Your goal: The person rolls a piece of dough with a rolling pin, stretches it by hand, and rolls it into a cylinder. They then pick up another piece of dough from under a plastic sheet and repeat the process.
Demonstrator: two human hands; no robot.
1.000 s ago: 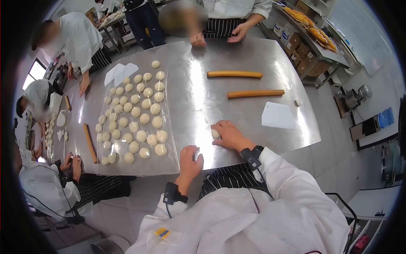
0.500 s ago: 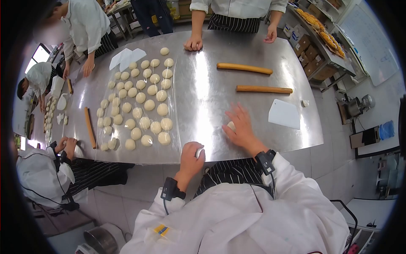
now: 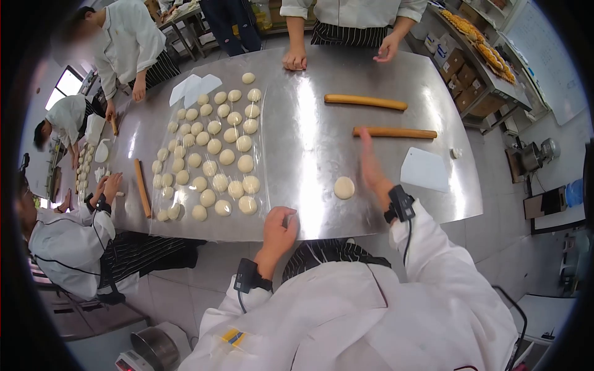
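Head view: my left hand [image 3: 278, 232] near side and left of dough round [image 3: 344, 187], loosely curled by metal table [image 3: 309, 161] edge, maybe just resting; can't tell if anything's tucked inside. Right hand [image 3: 373, 170] just right of round, released, fingers stretched out, so round sits uncovered. White scraper [image 3: 424, 170] right of round, out of its way lol. Dough balls [image 3: 245, 163] left of round, clear plastic [image 3: 258, 142] over them, prob against drying. Rolling pins [image 3: 365, 102] beyond round, prob handy for both sides. Person [image 3: 349, 12] farthest beyond.
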